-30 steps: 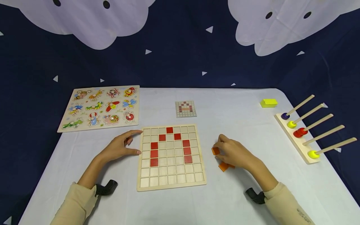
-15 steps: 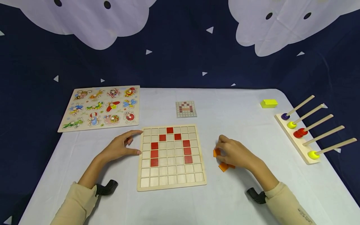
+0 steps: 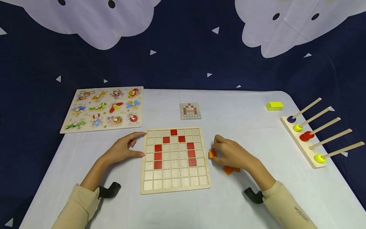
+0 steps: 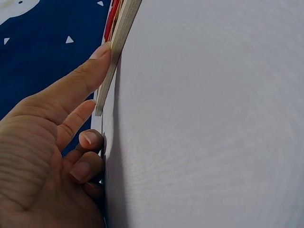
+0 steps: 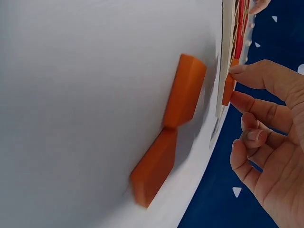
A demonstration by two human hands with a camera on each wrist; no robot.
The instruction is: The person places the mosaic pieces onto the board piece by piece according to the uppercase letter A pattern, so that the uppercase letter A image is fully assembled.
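A wooden grid board (image 3: 175,183) lies flat on the table, with several red square tiles (image 3: 158,156) in its cells. At its left edge rests my left hand (image 3: 121,149), thumb and index finger spread and touching the rim; the left wrist view shows the thumb (image 4: 102,52) against the board's side. Just off the board's right edge my right hand (image 3: 233,154) pinches an orange square tile (image 3: 212,154) between thumb and index finger. Below that hand lie two more orange tiles (image 5: 185,92), touching each other on the tabletop.
Behind the board lies a small pattern card (image 3: 190,111). An insect puzzle board (image 3: 108,124) is at the back left. To the right stand a peg rack (image 3: 303,141) with coloured rings and a yellow block (image 3: 274,106). A dark patterned cloth (image 3: 183,63) hangs behind.
My right hand has moved left toward the board, carrying the pinched orange tile away from the other two. The left hand stays at the board's edge.
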